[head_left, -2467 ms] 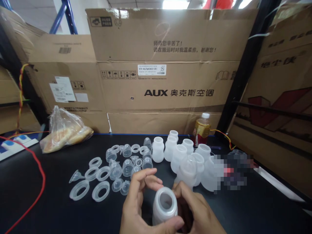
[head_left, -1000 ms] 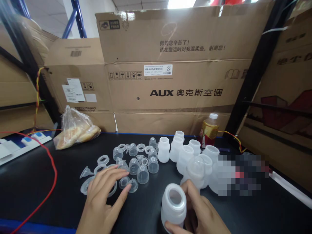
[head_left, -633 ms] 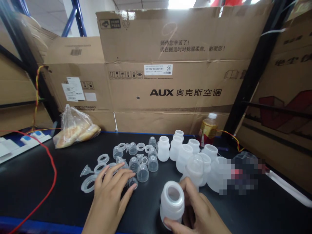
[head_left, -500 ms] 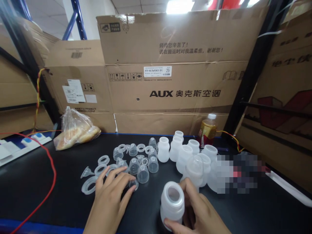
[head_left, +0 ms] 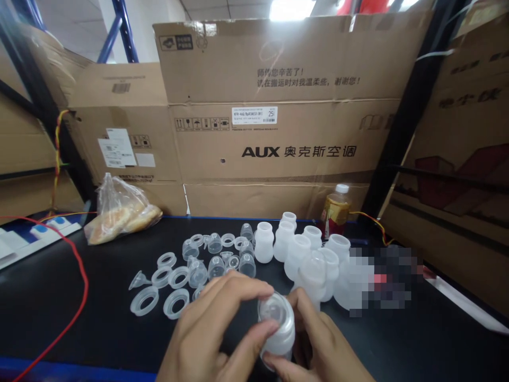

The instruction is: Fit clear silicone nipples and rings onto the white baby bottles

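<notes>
Upright in my right hand (head_left: 318, 339) is a white translucent baby bottle (head_left: 281, 344), its open mouth facing up toward me. My left hand (head_left: 222, 329) pinches a small clear round piece (head_left: 272, 312) at the bottle's mouth, with thumb and forefinger on opposite sides of the rim. The fingers partly cover this piece, so its exact shape is unclear. Left of the bottle lie clear rings (head_left: 176, 303), funnel-shaped clear nipples (head_left: 139, 280) and clear domed caps (head_left: 217, 268). My left hand hides some of these.
Several white bottles (head_left: 264, 244) stand behind and right of my hands. A drink bottle (head_left: 337, 209) is at the back right, a plastic bag of bread (head_left: 121, 215) at the back left. A red cable (head_left: 81, 270) crosses the left side; cardboard (head_left: 302, 196) walls the back.
My left hand has left the loose parts and moved right to the bottle, bringing a clear round piece to its mouth. My right hand still holds the bottle.
</notes>
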A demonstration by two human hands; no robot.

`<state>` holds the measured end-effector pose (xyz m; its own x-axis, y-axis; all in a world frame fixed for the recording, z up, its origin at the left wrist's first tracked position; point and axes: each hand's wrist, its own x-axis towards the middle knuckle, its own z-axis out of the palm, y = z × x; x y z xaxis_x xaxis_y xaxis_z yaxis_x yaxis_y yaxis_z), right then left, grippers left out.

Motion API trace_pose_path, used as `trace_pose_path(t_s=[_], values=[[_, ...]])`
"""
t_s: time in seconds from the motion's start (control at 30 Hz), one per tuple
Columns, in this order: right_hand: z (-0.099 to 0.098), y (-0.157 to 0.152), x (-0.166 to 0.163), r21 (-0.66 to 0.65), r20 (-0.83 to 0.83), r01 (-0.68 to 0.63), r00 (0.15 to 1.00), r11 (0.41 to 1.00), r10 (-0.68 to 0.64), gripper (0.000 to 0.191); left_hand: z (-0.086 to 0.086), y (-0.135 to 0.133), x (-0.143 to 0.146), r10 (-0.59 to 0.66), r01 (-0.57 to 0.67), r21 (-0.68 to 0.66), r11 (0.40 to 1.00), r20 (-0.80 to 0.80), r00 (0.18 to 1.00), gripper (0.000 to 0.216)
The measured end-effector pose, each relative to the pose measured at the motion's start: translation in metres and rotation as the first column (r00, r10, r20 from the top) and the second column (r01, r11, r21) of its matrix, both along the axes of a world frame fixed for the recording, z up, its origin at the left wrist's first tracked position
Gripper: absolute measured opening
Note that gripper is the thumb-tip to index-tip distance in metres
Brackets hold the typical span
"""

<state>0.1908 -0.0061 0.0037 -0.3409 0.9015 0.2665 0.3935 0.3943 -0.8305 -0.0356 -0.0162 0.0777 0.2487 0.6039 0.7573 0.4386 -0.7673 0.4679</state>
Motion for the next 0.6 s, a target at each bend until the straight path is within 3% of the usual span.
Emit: trace_pose_path(t_s=[0.13,0.27,0.5,0.6], values=[[0.0,0.001,-0.002,0.037,0.019,0.037,0.999,0.999,-0.038,0.034,-0.012,0.009,0.011,-0.078,0.077,-0.033,0.996,-0.03,0.997,0.046],[-0.004,0.001,-0.002,0.096,0.006,0.042,0.999,0.995,-0.043,0.037,-0.019,0.01,0.014,-0.057,0.059,-0.036,0.998,0.033,0.998,0.05],[0.001,-0.003,0.002,0.064,0.058,0.04,0.997,0.997,-0.044,0.034,-0.019,0.011,0.019,-0.035,0.035,0.009,0.999,0.041,0.999,0.042],[-0.001,-0.002,0.002,0.066,0.063,0.041,0.997,0.997,-0.045,0.036,-0.024,0.01,0.025,-0.023,0.029,-0.045,0.999,0.132,0.991,0.042]])
